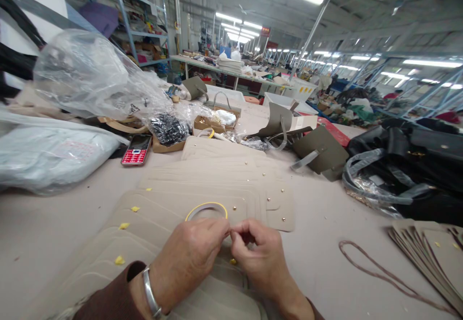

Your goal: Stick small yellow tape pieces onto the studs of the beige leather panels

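Observation:
My left hand is closed around the near side of a narrow roll of yellow-edged tape, whose upper arc shows above the knuckles. Thumb and forefinger of my right hand are pinched together, meeting the left fingertips; whatever is between them is too small to make out. Both hands are over overlapping rows of beige bag panels with rounded corners. Small gold studs sit along the panels' right side, and yellow tape bits stick along the left. My forearms cover part of the nearest panels.
A red-keyed phone lies beyond the panels, beside plastic-wrapped goods. Olive bag pieces and black bags occupy the right. Nearer are a brown cord loop and a fanned panel stack. An open cardboard box stands behind.

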Demonstrator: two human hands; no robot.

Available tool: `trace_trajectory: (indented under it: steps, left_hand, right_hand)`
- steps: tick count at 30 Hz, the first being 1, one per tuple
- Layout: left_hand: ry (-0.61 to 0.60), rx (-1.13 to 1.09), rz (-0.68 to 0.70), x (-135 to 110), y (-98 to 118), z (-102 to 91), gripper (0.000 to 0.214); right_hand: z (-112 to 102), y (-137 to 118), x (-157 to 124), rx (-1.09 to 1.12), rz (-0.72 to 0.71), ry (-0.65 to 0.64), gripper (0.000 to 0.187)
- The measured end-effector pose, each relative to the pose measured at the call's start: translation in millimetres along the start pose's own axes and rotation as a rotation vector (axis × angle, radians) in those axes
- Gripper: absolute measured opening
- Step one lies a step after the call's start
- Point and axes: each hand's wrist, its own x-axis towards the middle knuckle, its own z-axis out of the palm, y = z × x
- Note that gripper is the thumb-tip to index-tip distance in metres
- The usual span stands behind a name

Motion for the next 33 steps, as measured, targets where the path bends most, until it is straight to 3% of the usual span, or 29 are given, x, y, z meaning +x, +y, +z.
trace_trajectory:
  steps: [3,5,10,15,19,25,29,33]
  left_hand:
    - [0.05,0.002,0.064,-3,3,0.9,0.02]
    - [0.043,0.038,0.047,-4,2,3.0,0.019]
    - [-0.169,0.253,-0.087,-1,-1,6.8,0.014]
    - [-0.33,0.247,-0.13,6,2,3.4,0.016]
    - [-0.369,0.195,-0.156,5,3,1.3,0.017]
    - [-0.5,0.208,-0.124,-2,1,-0.3,0.026]
    - [-0.477,0.211,-0.123,-2,0,0.0,0.023]
    - [-0.465,0.216,-0.124,-2,0,1.0,0.022]
  right_hand:
    - [-1,3,6,0.294,0.443,-0.047,0.013]
    - [-4,9,9,0.384,0.574,-0.048,0.017]
    - [-5,20,6,0.244,0.417,-0.11,0.02]
    - [-1,22,5,0.193,0.375,-0.133,0.021]
    - [-5,23,8,0.246,0.425,-0.147,0.025]
    - [-18,22,-1,0.176,0.632,-0.331,0.022]
    - [-19,19,-10,-0.042,0.474,-0.401,0.02]
    - [-14,11,-9,-0.22,0.317,-0.39,0.021]
